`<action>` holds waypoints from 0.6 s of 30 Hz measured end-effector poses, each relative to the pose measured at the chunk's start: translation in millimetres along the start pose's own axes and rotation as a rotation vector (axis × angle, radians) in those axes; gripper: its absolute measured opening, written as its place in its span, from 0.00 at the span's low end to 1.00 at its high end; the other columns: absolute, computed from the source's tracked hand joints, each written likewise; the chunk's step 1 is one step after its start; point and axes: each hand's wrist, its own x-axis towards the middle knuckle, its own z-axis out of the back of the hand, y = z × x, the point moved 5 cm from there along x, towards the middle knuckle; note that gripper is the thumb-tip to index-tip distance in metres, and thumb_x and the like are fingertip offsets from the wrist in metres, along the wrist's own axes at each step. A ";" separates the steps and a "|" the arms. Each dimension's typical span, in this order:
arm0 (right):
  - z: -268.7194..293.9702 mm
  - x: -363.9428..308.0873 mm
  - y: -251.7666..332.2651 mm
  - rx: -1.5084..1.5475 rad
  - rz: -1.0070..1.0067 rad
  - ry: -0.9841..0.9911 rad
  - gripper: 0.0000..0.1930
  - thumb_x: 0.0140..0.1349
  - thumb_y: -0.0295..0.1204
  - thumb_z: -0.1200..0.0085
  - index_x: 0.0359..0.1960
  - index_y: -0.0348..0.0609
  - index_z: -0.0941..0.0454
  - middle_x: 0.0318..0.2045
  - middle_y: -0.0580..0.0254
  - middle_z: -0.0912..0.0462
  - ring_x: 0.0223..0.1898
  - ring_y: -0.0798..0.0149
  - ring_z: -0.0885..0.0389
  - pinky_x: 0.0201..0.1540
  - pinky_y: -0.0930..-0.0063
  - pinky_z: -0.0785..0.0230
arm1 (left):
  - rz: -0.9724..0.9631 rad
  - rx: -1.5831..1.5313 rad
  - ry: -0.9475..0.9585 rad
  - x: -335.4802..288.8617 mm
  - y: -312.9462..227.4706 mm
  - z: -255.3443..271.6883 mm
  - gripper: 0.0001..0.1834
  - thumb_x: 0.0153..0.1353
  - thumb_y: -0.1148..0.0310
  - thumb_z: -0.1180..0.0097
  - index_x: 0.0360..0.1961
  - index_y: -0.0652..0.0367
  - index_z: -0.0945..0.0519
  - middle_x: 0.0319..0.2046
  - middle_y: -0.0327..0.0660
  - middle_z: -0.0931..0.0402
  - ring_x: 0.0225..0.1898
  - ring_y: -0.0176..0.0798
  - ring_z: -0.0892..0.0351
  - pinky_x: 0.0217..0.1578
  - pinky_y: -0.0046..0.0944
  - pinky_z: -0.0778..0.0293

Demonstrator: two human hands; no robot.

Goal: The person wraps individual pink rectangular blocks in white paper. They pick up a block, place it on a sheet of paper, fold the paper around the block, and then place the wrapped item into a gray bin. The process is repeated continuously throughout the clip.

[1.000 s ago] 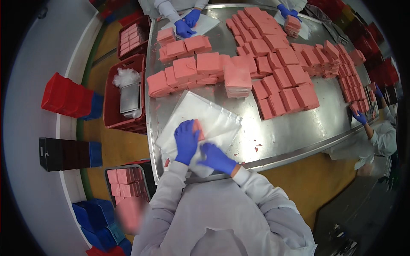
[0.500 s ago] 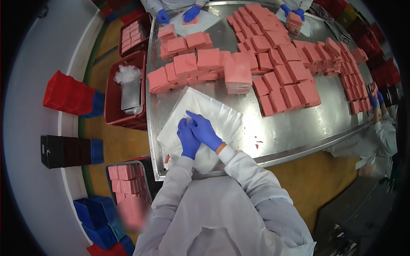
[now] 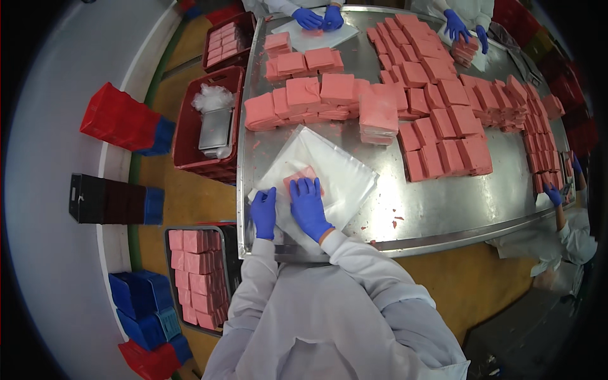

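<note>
- At the right hand [image 3: 309, 206]: with fingers nearly straight and close together, laid over the near part of the slab [image 3: 297, 175], not closed around it.
- At the left hand [image 3: 263, 214]: with fingers bent at the left corner of the sheets [image 3: 342, 177]; impossible to tell whether gripping them.
- Under the right hand: slab, pink, on the sheets, far part exposed.
- Under the slab: sheets, whitish, set askew at the near left of the bench [image 3: 456, 202].
- Beyond the sheets: pink blocks [image 3: 304, 93], stacked in rows.
- At the far edge: co-worker's hands [image 3: 309, 19], gloved in blue.
- Left of the bench: red crate [image 3: 204, 170], containing a metal tray [image 3: 216, 128].
</note>
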 end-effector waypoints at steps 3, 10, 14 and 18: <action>14.9 -5.5 -12.1 0.552 -0.107 0.057 0.29 0.52 0.34 0.40 0.56 0.38 0.30 0.53 0.47 0.30 0.61 0.48 0.36 0.64 0.55 0.44 | -0.139 -0.447 0.021 -16.7 -3.6 -32.1 0.17 0.65 0.61 0.48 0.49 0.61 0.22 0.41 0.49 0.20 0.39 0.49 0.20 0.40 0.44 0.26; 17.3 23.6 -86.7 0.568 -0.471 -0.189 0.19 0.52 0.26 0.42 0.48 0.42 0.22 0.40 0.52 0.20 0.43 0.53 0.24 0.48 0.64 0.30 | -0.749 0.522 0.067 -58.2 -78.8 -69.5 0.34 0.56 0.62 0.37 0.61 0.66 0.34 0.53 0.54 0.29 0.52 0.53 0.27 0.48 0.45 0.29; 2.9 36.1 -70.4 0.616 -0.258 -0.264 0.13 0.47 0.21 0.47 0.36 0.44 0.18 0.34 0.54 0.20 0.41 0.50 0.25 0.50 0.61 0.32 | -0.075 -0.429 0.165 40.1 -38.9 -63.2 0.30 0.54 0.63 0.32 0.53 0.67 0.28 0.41 0.43 0.23 0.38 0.34 0.23 0.39 0.31 0.26; -8.5 37.2 -78.5 0.830 -0.230 -0.134 0.15 0.46 0.18 0.53 0.33 0.45 0.16 0.34 0.53 0.20 0.42 0.50 0.25 0.48 0.62 0.32 | -0.214 0.203 0.332 69.8 -55.2 -50.7 0.20 0.54 0.61 0.34 0.39 0.66 0.23 0.39 0.46 0.21 0.34 0.39 0.20 0.37 0.36 0.26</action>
